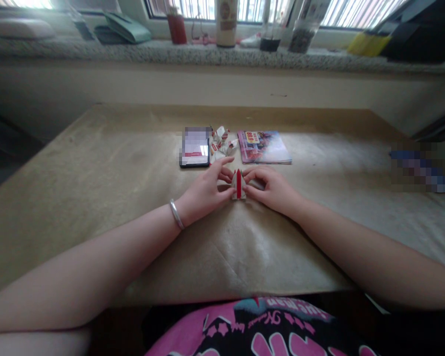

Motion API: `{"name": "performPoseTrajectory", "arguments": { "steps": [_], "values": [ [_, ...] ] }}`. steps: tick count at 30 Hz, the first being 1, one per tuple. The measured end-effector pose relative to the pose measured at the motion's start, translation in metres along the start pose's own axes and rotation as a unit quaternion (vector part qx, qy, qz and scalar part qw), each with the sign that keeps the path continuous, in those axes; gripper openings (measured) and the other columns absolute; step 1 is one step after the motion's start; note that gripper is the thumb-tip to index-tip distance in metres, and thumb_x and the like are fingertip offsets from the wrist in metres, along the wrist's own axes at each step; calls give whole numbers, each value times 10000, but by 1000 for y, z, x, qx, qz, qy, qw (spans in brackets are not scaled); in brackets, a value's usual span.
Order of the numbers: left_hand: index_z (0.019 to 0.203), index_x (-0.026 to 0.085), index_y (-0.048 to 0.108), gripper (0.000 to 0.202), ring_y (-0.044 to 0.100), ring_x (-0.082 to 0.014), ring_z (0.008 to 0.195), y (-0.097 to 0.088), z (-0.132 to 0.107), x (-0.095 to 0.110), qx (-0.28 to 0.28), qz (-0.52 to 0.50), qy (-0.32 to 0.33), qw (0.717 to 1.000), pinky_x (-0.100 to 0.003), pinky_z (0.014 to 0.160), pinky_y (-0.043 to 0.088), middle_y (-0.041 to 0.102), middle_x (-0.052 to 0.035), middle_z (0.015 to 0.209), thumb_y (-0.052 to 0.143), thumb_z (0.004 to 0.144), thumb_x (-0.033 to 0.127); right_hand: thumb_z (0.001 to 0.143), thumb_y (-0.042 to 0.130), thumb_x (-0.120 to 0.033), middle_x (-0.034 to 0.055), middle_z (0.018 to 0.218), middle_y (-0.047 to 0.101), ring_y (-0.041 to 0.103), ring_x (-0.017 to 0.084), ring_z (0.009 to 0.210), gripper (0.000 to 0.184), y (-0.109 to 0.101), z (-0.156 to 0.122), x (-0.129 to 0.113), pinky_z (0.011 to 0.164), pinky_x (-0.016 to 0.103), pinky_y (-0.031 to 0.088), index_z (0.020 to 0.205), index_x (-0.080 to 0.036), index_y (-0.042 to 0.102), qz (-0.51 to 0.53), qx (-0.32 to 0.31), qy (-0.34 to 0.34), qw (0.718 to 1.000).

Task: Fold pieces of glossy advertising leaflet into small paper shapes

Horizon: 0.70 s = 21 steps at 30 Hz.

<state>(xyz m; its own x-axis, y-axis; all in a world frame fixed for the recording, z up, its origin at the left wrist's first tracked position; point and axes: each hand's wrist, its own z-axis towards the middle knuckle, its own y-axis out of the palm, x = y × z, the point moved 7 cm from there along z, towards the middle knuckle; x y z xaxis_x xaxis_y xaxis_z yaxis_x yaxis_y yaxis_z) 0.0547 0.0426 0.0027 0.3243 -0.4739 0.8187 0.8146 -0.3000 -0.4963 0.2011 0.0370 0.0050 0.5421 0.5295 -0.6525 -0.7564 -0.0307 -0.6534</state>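
Centre of frame | left hand (206, 192) and right hand (271, 190) fingers pinched on small red-and-white folded paper (239, 185) on bench (96, 188) | phone (195, 148), booklet (264, 147) just above

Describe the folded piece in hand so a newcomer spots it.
On the brown table, look nearer than the phone and booklet. The left hand and right hand pinch a small folded paper piece. Unlike the scraps behind, it shows one upright red stripe.
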Motion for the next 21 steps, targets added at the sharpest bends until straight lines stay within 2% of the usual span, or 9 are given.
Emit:
{"name": "performPoseTrajectory", "arguments": {
  "steps": [3, 7, 11, 15, 18, 21],
  "values": [
    [1257, 158, 472, 454, 656, -115, 847, 0, 0, 3, 2, -48, -11, 999, -271, 829, 557, 661, -36, 935, 616, 827, 175, 808, 623, -268, 57, 931, 719, 636, 211, 899, 64, -1, -2, -5, 842, 373, 471, 793, -206, 634, 10, 2, 29, 1000],
    [971, 151, 613, 157, 664, -130, 825, -1, 0, 8, 0, -56, -30, 998, -247, 749, 559, 691, -36, 899, 586, 874, 271, 804, 626, -272, 44, 839, 694, 618, 199, 818, 72, -4, -6, -13, 753, 331, 467, 804, -204, 650, -10, 7, 54, 998],
    [900, 147, 630, 251, 657, -137, 787, -3, 1, 9, -1, -70, -25, 997, -243, 710, 540, 696, -35, 860, 593, 885, 394, 802, 626, -246, 31, 817, 693, 615, 183, 804, 49, -7, -8, -24, 750, 315, 465, 787, -202, 640, 12, 16, 14, 1000],
    [858, 139, 614, 336, 623, -113, 699, 1, 3, 5, -12, -178, -31, 983, -230, 684, 510, 666, -14, 782, 656, 834, 471, 805, 644, -255, 20, 795, 690, 624, 168, 774, 67, -9, -8, -26, 762, 322, 476, 845, -202, 638, 63, 27, -20, 997],
    [841, 131, 618, 348, 611, -100, 700, 5, 4, 2, -23, -241, -49, 969, -214, 685, 492, 656, -3, 771, 711, 789, 462, 831, 632, -269, 19, 792, 680, 627, 153, 743, 101, -10, -9, -20, 742, 316, 496, 907, -203, 625, 122, 46, -11, 991],
    [832, 127, 627, 352, 612, -102, 709, 9, 3, 1, -42, -267, -71, 960, -220, 694, 488, 662, -6, 774, 749, 754, 448, 826, 649, -274, 12, 801, 664, 627, 136, 725, 135, -7, -8, -17, 717, 295, 515, 937, -210, 607, 186, 38, 3, 982]
  ]
}}
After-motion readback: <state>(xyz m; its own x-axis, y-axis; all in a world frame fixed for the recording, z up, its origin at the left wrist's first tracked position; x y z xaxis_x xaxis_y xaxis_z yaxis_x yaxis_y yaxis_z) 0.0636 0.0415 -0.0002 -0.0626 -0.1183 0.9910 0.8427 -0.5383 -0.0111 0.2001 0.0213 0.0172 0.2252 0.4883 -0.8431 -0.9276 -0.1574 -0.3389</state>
